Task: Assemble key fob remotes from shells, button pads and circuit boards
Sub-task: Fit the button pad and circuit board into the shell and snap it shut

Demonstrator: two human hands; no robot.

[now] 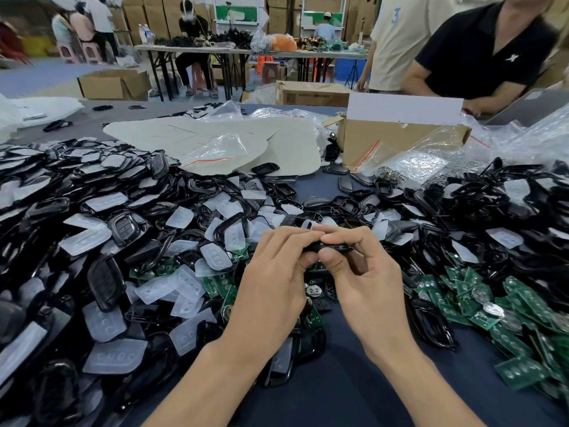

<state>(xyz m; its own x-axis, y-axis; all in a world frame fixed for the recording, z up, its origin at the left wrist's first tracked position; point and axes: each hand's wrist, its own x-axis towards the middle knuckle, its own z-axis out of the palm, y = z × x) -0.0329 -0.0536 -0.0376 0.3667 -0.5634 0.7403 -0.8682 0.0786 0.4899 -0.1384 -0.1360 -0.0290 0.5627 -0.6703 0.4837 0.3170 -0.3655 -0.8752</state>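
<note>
On a dark blue table heaped with parts, the left hand and right hand both pinch one slim black plastic key fob shell between them

Across your table a cardboard box sits between white sheets and clear plastic bags; a person in a black shirt stands behind.

Shells: heaped along my table's left edge.
Button pads: on top of the shells.
Circuit boards: by the right edge.
Box: toward the far edge.
</note>
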